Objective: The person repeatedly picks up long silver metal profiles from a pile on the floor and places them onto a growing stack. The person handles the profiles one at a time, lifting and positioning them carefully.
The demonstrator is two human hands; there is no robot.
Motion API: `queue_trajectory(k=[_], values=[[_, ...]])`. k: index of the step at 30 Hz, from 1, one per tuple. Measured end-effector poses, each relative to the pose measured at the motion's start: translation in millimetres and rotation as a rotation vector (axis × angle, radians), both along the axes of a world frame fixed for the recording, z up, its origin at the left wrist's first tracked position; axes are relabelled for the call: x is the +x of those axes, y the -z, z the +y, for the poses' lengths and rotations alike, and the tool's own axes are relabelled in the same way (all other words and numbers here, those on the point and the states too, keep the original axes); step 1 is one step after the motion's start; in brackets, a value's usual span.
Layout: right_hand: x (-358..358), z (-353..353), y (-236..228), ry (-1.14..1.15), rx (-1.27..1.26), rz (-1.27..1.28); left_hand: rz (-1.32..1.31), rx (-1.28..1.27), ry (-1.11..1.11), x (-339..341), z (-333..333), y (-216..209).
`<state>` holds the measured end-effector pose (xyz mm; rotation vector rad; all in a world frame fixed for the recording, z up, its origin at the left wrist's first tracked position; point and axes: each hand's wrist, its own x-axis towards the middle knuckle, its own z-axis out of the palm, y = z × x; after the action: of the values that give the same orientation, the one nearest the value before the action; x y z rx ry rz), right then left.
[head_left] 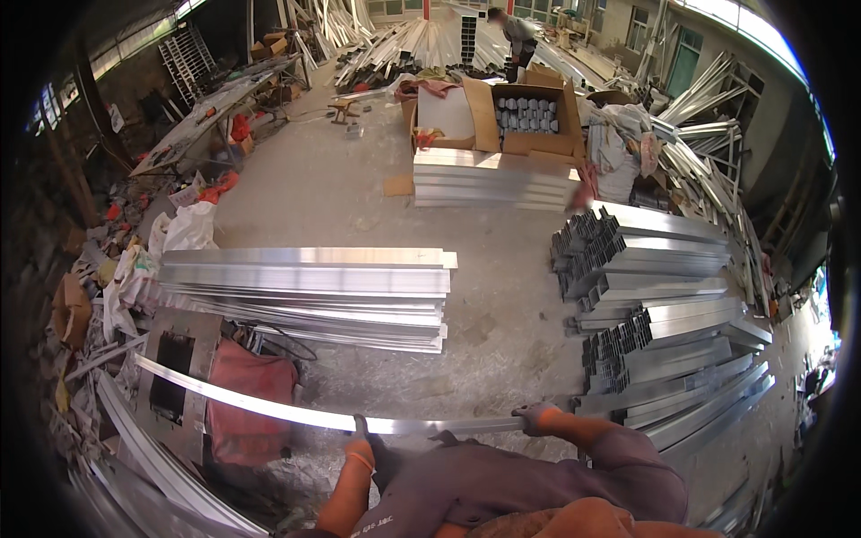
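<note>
A long, shiny aluminium profile point(269, 407) stretches crosswise in front of my body. Its far-left end reaches over a grey metal plate with a dark opening point(193, 359). My left hand point(360, 432), in what looks like a grey glove, is closed round the profile near its middle. Toward the other end my right hand point(540, 418), also gloved, grips it with the arm bent outward. A red cloth-like cover point(251, 403) lies below the profile on the left. Just ahead, a stack of flat silver profiles point(305, 280) rests at left of centre.
Bundled profiles point(673, 323) are piled on the right. Ahead stand open cardboard boxes point(538, 143) behind another profile stack point(489, 184). White sacks point(188, 229) and scrap line the left, near a long workbench point(215, 112). Another person point(516, 40) stands far back.
</note>
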<state>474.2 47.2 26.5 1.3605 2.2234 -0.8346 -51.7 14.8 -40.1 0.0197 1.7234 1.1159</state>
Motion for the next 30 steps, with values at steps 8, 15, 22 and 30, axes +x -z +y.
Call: queue_trajectory(k=[8,15,22,30], values=[[124.0,-50.8,-20.0,0.06,0.119,-0.131,-0.488,-0.082,0.415,103.2,-16.9,-47.0],[107.5,-65.4,-33.7,0.054,0.218,-0.125,-0.835,0.305,0.304,80.8,-17.5,16.0],[-43.9,12.1,-95.4,0.181,0.113,0.091,-0.533,0.588,-0.296,-23.5,2.8,35.2],[-165.8,47.7,-48.5,0.017,-0.286,0.204,-0.377,0.841,-0.171,-152.3,10.6,-25.3]])
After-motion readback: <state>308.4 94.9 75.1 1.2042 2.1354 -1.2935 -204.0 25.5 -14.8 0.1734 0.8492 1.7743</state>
